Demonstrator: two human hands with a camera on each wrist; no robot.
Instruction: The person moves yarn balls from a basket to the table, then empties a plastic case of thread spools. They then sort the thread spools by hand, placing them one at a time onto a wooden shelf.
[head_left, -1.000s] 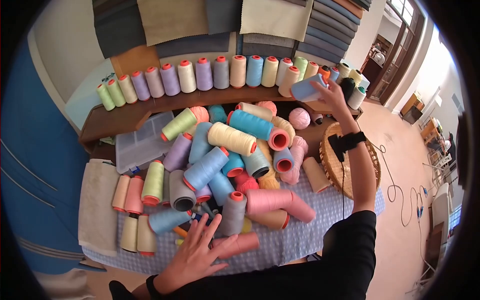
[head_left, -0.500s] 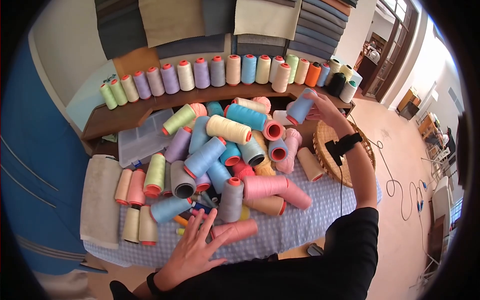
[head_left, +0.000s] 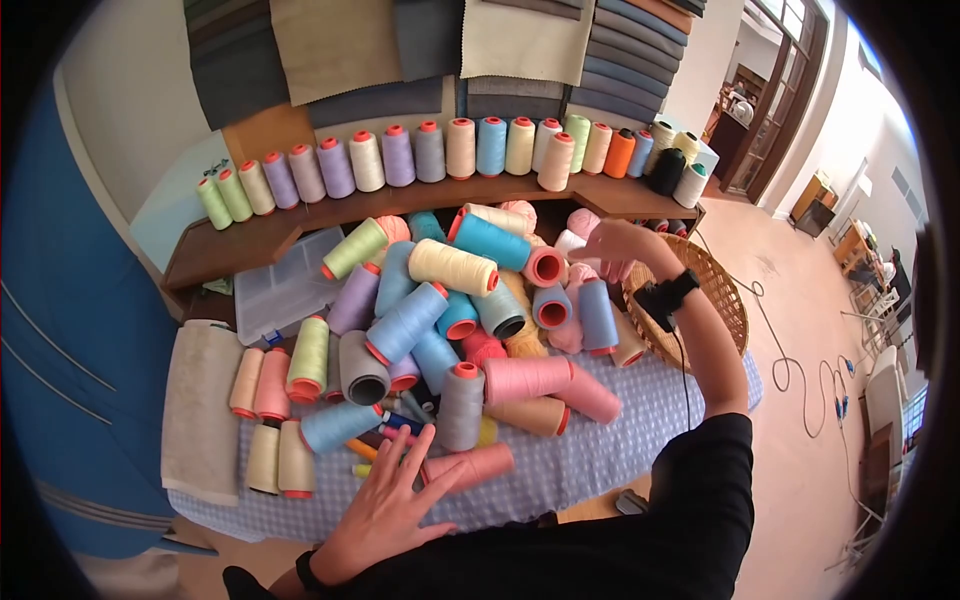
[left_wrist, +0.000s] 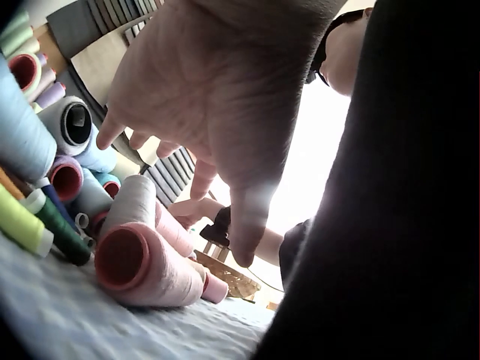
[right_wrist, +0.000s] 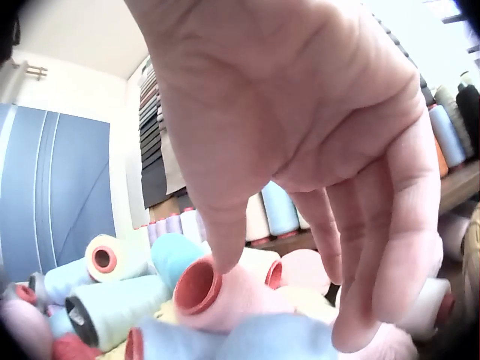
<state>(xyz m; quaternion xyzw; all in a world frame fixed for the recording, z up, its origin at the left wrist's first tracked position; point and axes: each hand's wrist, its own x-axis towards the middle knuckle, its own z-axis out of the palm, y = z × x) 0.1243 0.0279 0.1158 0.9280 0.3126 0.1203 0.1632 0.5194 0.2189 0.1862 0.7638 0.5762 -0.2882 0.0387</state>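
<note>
A blue thread cone [head_left: 598, 315] lies at the right side of a heap of thread cones and yarn balls. Above it, my right hand [head_left: 625, 248] hovers with loosely bent fingers and holds nothing. In the right wrist view the thumb and fingers [right_wrist: 375, 247] point down over a pink cone [right_wrist: 225, 296] and a white cone [right_wrist: 427, 307]. At the front of the heap my left hand [head_left: 385, 505] is spread with its palm down. Close to its fingertips are a reddish-pink cone [head_left: 470, 467] and an upright grey cone [head_left: 461, 410].
A row of upright cones [head_left: 400, 158] stands on the wooden shelf [head_left: 350, 210] at the back. To the right sits a wicker basket [head_left: 735, 300]; a clear plastic box [head_left: 285, 290] and a folded towel [head_left: 205, 410] lie left. A checked cloth [head_left: 640, 420] covers the table.
My right hand has brought the blue cone down from the shelf, laid it on the heap's right side and let go. The left hand has hardly moved.
</note>
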